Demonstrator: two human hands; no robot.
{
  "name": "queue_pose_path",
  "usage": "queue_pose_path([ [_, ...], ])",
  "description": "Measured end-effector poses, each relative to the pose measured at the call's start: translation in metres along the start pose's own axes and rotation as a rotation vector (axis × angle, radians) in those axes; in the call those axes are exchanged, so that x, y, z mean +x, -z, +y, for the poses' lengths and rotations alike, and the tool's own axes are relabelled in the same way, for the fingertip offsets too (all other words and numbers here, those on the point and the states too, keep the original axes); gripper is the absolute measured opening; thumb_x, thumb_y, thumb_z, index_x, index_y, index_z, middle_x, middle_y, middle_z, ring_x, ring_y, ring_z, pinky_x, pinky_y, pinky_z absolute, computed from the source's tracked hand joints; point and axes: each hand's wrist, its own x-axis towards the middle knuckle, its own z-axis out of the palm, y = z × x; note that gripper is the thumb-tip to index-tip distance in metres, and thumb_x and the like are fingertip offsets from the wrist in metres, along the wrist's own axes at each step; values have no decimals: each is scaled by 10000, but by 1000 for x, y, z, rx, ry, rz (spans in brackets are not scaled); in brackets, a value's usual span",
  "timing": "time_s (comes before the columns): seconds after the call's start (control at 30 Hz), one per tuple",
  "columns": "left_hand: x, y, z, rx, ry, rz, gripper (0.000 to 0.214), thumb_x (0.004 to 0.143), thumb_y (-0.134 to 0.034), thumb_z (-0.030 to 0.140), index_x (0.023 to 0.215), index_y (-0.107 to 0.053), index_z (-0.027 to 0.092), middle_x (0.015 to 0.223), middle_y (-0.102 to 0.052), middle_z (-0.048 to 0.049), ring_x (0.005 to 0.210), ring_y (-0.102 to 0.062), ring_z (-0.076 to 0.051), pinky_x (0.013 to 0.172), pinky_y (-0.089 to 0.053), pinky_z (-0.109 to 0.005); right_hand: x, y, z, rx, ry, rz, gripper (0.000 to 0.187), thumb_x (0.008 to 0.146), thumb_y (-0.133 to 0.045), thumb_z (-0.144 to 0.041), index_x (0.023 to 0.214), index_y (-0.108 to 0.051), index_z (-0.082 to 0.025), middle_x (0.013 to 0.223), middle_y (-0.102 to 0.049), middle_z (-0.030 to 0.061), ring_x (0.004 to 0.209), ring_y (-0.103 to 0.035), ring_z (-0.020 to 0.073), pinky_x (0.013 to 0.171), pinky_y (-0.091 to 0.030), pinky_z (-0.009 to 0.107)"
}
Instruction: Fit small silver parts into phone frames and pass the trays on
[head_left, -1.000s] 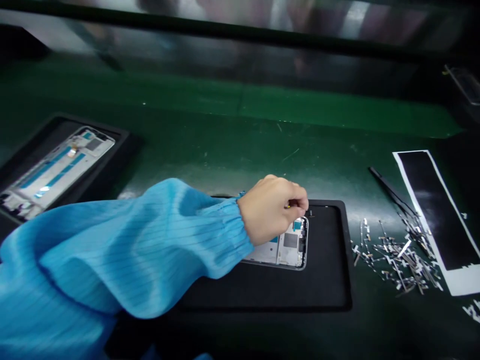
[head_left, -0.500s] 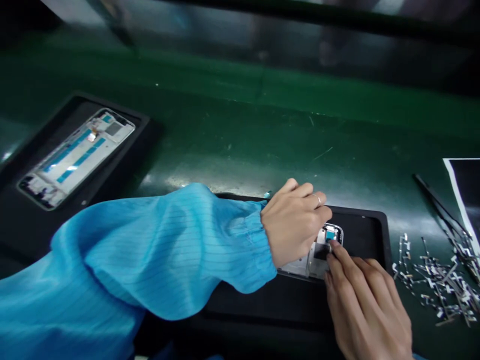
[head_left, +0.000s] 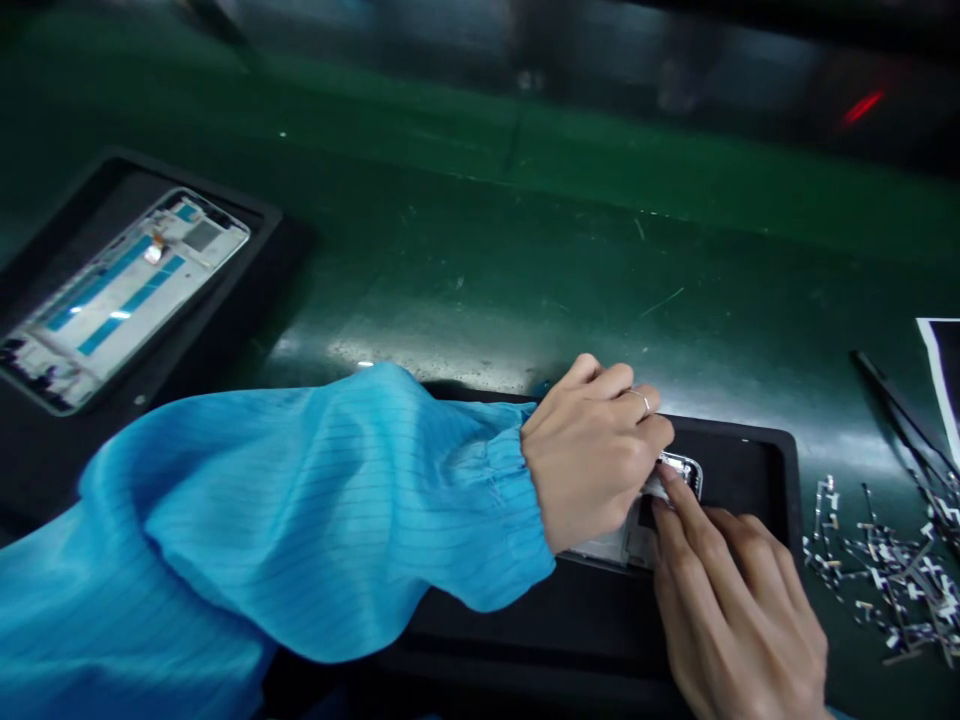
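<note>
A silvery phone frame (head_left: 606, 546) lies in a black tray (head_left: 780, 450), partly covered by both hands. My left hand (head_left: 596, 455), with a ring and a blue sleeve, is curled over the frame, its fingertips hidden. Under its knuckles, I cannot make out what the fingers hold. My right hand (head_left: 739, 590) reaches in from the lower right. Its index finger and thumb are close together at the frame's rounded end, touching it beside the left hand. Anything between those fingertips is too small or hidden to name.
At the left, a second phone frame (head_left: 131, 290) with blue strips lies in another black tray (head_left: 262, 205). Several small flex-cable parts (head_left: 892, 580) are piled at the right, near black tweezers (head_left: 896, 405) and a white-edged sheet (head_left: 934, 365). The bench (head_left: 465, 280) is green.
The view has shifted slightly. The blue-green square at the frame's end, visible before, no longer shows. My right index fingertip is now closer to my left hand.
</note>
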Motion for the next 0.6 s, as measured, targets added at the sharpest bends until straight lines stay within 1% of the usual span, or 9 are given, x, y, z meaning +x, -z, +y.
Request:
queue_pose_path([
  [0.07, -1, -2, -1, 8, -25, 34, 198, 778, -378, 110, 631, -510, 120, 669, -486, -38, 634, -351, -151, 598, -258, -310, 0, 0, 1, -18, 22, -23, 322, 757, -343, -88, 1033, -509, -85, 1122, -497, 75, 828, -486, 224, 723, -393, 370],
  [0.17, -2, -4, -1, -3, -31, 67, 197, 768, -375, 98, 616, -499, 120, 663, -486, -42, 627, -348, -150, 597, -267, -311, 0, 0, 1, -33, 29, -22, 336, 749, -336, -80, 1037, -509, -78, 1125, -494, 74, 820, -482, 227, 712, -396, 368],
  [0.6, -2, -5, -3, -25, -58, 75, 179, 753, -383, 89, 613, -491, 115, 658, -471, -44, 623, -339, -150, 591, -262, -312, 1, 0, 2, -2, 38, -9, 284, 748, -363, -78, 982, -524, -78, 1075, -528, 86, 816, -490, 234, 728, -402, 381],
])
